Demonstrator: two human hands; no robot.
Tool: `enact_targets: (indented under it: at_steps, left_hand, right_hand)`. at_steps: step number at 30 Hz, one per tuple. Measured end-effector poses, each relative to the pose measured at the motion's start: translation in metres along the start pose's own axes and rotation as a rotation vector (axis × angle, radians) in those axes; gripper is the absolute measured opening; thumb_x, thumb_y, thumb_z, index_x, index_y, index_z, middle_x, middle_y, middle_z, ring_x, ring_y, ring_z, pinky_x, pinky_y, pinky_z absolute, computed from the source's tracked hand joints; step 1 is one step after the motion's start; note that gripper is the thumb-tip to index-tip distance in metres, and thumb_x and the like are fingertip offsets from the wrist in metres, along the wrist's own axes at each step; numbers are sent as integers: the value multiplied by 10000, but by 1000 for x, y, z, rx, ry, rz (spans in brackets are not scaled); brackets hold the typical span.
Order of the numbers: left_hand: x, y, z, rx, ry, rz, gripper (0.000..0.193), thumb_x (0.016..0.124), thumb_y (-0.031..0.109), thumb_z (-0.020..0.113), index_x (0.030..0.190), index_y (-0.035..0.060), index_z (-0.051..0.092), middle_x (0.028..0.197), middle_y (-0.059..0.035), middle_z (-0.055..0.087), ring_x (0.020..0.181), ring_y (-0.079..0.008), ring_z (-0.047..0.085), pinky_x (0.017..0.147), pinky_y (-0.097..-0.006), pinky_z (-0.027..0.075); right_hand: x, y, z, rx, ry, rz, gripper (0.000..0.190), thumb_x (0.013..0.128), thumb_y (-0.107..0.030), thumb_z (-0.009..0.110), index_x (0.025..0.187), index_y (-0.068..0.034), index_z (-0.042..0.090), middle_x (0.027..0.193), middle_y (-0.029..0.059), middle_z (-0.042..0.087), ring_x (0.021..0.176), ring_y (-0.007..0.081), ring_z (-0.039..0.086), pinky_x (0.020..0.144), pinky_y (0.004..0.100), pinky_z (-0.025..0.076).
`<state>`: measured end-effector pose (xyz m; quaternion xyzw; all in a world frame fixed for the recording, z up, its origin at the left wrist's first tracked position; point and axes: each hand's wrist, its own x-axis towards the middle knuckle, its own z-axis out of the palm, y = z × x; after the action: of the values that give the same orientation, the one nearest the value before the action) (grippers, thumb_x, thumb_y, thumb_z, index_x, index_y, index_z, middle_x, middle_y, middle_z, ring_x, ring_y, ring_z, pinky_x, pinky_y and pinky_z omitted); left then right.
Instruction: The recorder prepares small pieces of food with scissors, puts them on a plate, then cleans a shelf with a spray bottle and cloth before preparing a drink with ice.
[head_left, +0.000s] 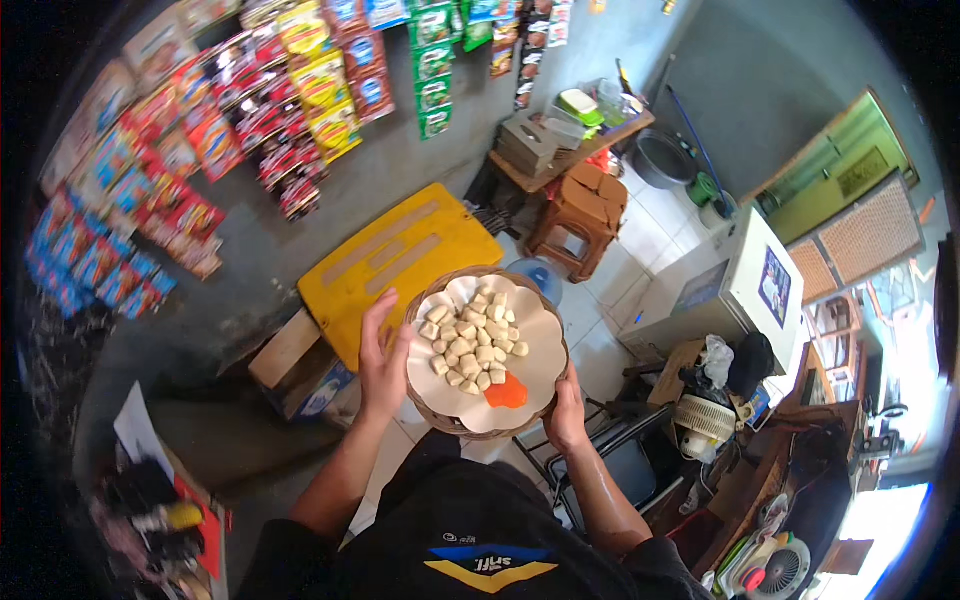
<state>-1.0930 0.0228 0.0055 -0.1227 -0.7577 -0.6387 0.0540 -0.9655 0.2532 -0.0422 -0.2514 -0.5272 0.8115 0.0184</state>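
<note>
A round woven basket plate (452, 426) lined with scalloped brown paper (544, 330) is held up in front of my body. On the paper lies a heap of small pale, pillow-shaped pieces of food (471, 339), with a smear of orange-red sauce (507, 391) at their lower right. My left hand (384, 352) is at the plate's left side, its fingers spread along the rim; the contact is partly unclear. My right hand (566, 411) grips the lower right rim, the thumb on the edge and the other fingers hidden beneath.
A yellow board (442, 225) rests beyond the plate, above a cardboard box (289, 352). Sachet strips (326, 90) hang on the left wall. Brown plastic stools (589, 202), a white refrigerator (757, 277), a folding chair (626, 465) and a beige fan (703, 420) stand to the right.
</note>
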Motion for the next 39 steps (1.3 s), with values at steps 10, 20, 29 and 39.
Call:
enact_targets:
  at_steps: [10, 20, 29, 39]
  left_hand:
    - [114, 1, 126, -542, -365, -537, 586, 1033, 494, 392, 1350, 7, 466, 1311, -113, 552, 1143, -186, 570, 935, -343, 482]
    - [181, -15, 379, -411, -1053, -475, 596, 1035, 528, 358, 1299, 20, 524, 1218, -108, 625, 1112, -207, 608, 961, -346, 446]
    - [186, -21, 557, -245, -1152, -547, 551, 1047, 482, 354, 1314, 34, 530, 1310, -127, 607, 1121, -231, 635, 953, -333, 456]
    - [199, -53, 581, -44, -985, -692, 550, 1026, 517, 387, 1271, 56, 560, 1272, -108, 626, 1051, -200, 655, 908, -307, 463]
  right_hand:
    - [67, -77, -52, 256, 311, -216, 567, 963, -150, 317, 1521, -62, 268, 1496, 109, 394, 1362, 243, 403, 1109, 385, 363]
    - [138, -161, -255, 397, 642, -353, 443, 979, -224, 358, 1409, -132, 407, 1200, 69, 603, 944, 181, 670, 688, 322, 588]
    - [208, -188, -559, 357, 964, -507, 370, 974, -259, 410, 1317, -135, 470, 1095, 36, 606, 890, 152, 642, 632, 308, 558]
    - [250, -205, -741, 433, 1186, -537, 320, 983, -238, 408, 1283, -127, 417, 1127, 112, 575, 897, 239, 662, 664, 389, 598]
